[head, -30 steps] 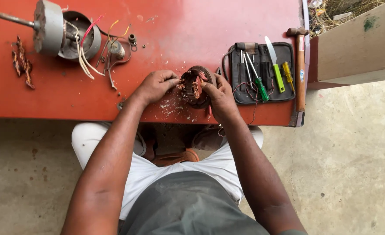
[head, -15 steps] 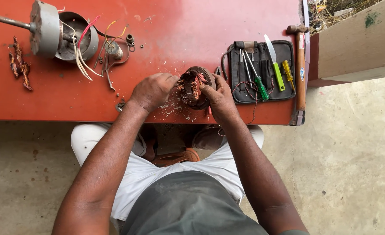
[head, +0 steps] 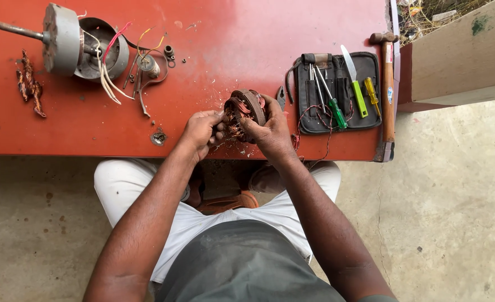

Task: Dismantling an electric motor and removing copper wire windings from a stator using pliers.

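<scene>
I hold a round motor part (head: 246, 112) with both hands, just over the near edge of the red table (head: 230, 50). It is brown and rusty, with bits of copper wire sticking out of it. My left hand (head: 201, 131) grips its left side, with my fingers curled onto the wire. My right hand (head: 267, 131) is wrapped around its right side and holds it tilted up on its edge. Small copper scraps (head: 242, 150) lie on the table under my hands.

To the right, near my right hand, lies a black tool pouch (head: 337, 92). It is open, and in it are a green screwdriver (head: 334, 109), a knife with a green handle (head: 355, 84) and a small yellow screwdriver (head: 372, 95). A hammer (head: 388, 92) lies just beside the pouch, along the table's right edge.

Far to the left sits a grey motor case with a shaft (head: 62, 39) and loose coloured wires (head: 110, 67). A clump of old copper wire (head: 30, 84) lies near the left end.
</scene>
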